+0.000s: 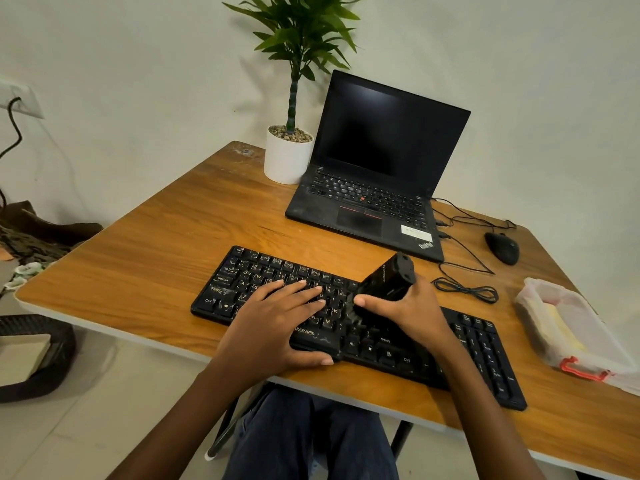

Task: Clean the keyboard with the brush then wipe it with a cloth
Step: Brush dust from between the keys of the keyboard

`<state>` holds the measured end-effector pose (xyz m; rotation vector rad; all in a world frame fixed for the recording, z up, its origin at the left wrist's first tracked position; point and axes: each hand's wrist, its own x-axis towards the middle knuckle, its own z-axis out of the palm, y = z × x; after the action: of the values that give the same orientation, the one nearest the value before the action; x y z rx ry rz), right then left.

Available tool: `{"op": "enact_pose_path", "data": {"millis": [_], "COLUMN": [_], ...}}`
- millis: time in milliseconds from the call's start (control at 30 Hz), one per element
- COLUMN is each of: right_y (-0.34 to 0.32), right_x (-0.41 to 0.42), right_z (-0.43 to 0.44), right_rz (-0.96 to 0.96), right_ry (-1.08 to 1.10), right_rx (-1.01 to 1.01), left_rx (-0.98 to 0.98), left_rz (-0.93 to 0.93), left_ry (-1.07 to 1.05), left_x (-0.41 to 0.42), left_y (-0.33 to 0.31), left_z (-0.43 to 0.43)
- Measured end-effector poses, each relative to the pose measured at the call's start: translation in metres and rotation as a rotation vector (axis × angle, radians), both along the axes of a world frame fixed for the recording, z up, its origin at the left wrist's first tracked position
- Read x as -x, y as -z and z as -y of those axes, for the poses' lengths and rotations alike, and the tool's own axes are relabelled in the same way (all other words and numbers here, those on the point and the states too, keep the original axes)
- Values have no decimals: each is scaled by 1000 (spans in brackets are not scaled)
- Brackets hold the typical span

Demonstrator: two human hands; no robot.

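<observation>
The desk (173, 237) carries the keyboard (263, 268). It lies slanted along the front edge, with its right end closest to the front right corner. The step in hand looks like the brushing, and the wiping is not yet done.

To brush well, I think the keyboard must not slide. One hand should press it down while the other sweeps. Short strokes along each row, with the hairs pushed into the gaps between the keys, should lift the dust out. It is best to sweep one way, toward one end, so the dirt does not drop back in. The keys at the left end look dusty and smeared, so they may need more strokes.

A clear box (571, 327) near the right edge holds something pale. It may be the cloth, but I cannot tell.

The left grip (273, 323) lies flat on the keys left of the middle. Its fingers are straight and a little spread, and the thumb rests on the front side of the keyboard. It holds nothing and only presses.

The right grip (412, 310) is curled round the brush (388, 277), with the thumb on the side we see. The brush is black and blocky. It is tilted, with its low end touching the keys near the middle of the keyboard.
</observation>
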<state>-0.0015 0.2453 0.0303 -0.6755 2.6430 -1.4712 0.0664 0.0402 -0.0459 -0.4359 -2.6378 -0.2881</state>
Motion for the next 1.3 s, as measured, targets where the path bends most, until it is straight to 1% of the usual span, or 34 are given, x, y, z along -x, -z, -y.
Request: {"op": "enact_pose_path", "data": {"millis": [100,167,200,267,333,400,500,567,633,700,733,767,800,867,933,1000,1100,1133,1167,1233,1300], "right_y": [-4,-11,-14,-16,-11,-8,-13,-18,-18,-14,-12,-11,-12,-18,-24,-23,-15,-14,-13,-16,-20], "right_x": [-5,0,4,12,16,14,8,11,18,21,20,18,16,11,16,27,41,42,41,38,38], "right_z": [-4,-9,-10,-5,3,6,3,-1,-1,4,7,10,10,6,1,0,8,10,12,12,10], "right_rz": [83,152,155,123,55,31,129,143,84,-20,-49,-35,19,166,226,191,84,75,94,165,226], "right_ry": [-92,-143,-157,-122,-11,14,-157,-196,-102,23,44,37,-12,-184,-283,-221,11,26,-16,-176,-269], "right_rx": [-1,-37,-63,-69,-14,15,-68,-141,-142,-85,-56,-39,-37,-90,-170,-178,-146,-129,-123,-148,-161], "left_rx": [-14,-32,-37,-37,-36,-36,-37,-38,-38,-38,-40,-42,-44,-46,-43,-44,-49,-48,-47,-49,-54], "left_rz": [-6,-5,-5,-10,-10,-5,-2,1,3,2,-1,-5,-9,-10,-5,5,9,8,7,4,5], "left_ry": [3,12,16,17,12,11,8,7,8,10,12,13,12,7,4,4,-3,-3,-3,-4,-2], "left_x": [0,0,-1,-1,-1,0,0,-1,-1,-1,-1,-1,-1,-1,-1,-2,-2,-2,-2,-2,-3], "left_y": [0,1,1,1,1,1,1,1,0,0,0,1,1,0,0,-1,-2,-2,-2,-2,-2], "left_z": [0,0,0,0,0,0,0,0,-1,0,-1,-1,-1,-1,-1,-1,-1,-1,-1,-1,-1]}}
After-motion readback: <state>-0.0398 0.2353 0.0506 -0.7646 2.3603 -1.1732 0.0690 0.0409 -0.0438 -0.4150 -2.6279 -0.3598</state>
